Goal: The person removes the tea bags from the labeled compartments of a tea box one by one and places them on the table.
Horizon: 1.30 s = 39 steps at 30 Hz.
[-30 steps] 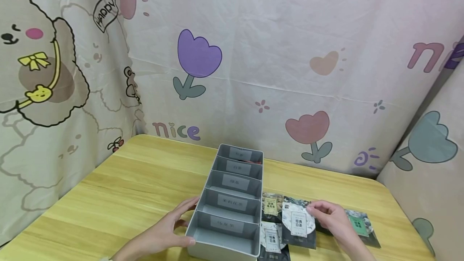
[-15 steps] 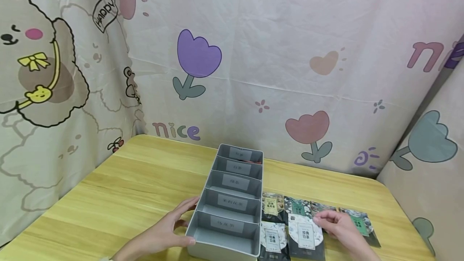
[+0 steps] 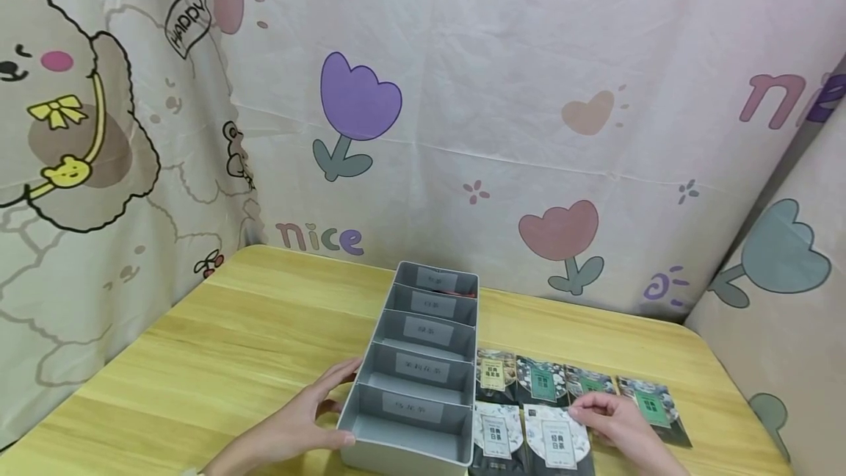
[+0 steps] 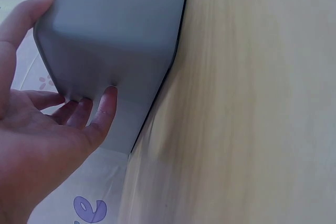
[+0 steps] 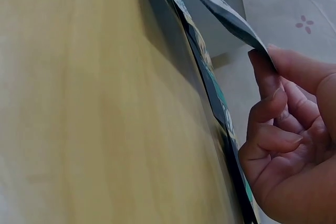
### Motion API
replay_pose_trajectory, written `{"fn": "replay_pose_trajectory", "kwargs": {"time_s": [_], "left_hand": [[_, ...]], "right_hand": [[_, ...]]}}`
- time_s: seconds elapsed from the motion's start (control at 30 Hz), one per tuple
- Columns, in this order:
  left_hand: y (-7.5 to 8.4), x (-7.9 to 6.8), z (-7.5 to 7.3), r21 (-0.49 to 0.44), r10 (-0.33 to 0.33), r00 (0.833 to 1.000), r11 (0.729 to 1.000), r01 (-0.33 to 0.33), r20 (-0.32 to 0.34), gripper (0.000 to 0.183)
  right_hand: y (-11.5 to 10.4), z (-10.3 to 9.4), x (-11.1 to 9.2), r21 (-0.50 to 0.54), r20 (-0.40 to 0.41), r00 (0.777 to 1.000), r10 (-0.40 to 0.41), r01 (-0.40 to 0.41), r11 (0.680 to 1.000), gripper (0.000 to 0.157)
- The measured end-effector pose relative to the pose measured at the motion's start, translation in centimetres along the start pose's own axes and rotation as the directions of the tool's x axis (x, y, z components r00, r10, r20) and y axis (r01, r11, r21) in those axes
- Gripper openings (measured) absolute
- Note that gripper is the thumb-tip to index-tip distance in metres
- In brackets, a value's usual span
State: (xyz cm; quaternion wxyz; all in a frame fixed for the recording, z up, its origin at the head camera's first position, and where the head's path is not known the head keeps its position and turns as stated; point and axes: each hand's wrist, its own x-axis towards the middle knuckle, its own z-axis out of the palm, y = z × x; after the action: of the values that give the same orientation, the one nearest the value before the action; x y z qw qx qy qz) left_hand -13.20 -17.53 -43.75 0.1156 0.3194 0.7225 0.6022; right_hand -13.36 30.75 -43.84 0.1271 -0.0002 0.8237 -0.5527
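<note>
My right hand [image 3: 616, 421] pinches the upper right corner of a black-and-white tea packet [image 3: 559, 441] between thumb and index finger. In the right wrist view this packet [image 5: 231, 22] tilts up from the other packets. My left hand [image 3: 297, 421] holds the near left corner of a long grey divided storage box [image 3: 353, 454], its thumb at the rim and its fingertips against the side wall [image 4: 100, 66]. Grey labels mark the compartments. Something red [image 3: 456, 293] shows in the far compartment. Beside the held packet lies another white-labelled tea packet [image 3: 497, 441].
Behind the white-labelled packets lie a yellow-labelled tea packet [image 3: 494, 374], a green-labelled one [image 3: 542, 382] and a partly covered one [image 3: 588, 379]. Another green-labelled packet [image 3: 654, 410] lies at the right. A patterned curtain [image 3: 423, 131] hangs behind the wooden table [image 3: 264, 314].
My right hand has brought the white-labelled packet toward me and slightly right, uncovering the green-labelled packet behind it. My left hand stays at the box.
</note>
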Motion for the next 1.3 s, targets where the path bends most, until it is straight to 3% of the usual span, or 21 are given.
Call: {"fn": "replay_pose_trajectory", "kwargs": {"time_s": [0.33, 0.9, 1.3], "left_hand": [[-0.04, -0.05, 0.06, 0.022, 0.042, 0.999, 0.999, -0.042, -0.003, 0.083], [0.01, 0.13, 0.02, 0.004, 0.013, 1.0, 1.0, -0.013, 0.005, 0.083], [-0.11, -0.03, 0.09, 0.024, 0.05, 0.999, 0.998, -0.05, -0.003, 0.084]], "right_hand": [[-0.23, -0.01, -0.1, -0.037, -0.031, 1.0, 0.0, -0.001, 0.999, 0.03], [-0.23, 0.25, -0.1, -0.212, -0.08, 0.996, -0.03, 0.012, 0.977, 0.02], [-0.41, 0.35, -0.11, -0.215, -0.103, 0.994, -0.024, 0.001, 0.977, 0.025]]}}
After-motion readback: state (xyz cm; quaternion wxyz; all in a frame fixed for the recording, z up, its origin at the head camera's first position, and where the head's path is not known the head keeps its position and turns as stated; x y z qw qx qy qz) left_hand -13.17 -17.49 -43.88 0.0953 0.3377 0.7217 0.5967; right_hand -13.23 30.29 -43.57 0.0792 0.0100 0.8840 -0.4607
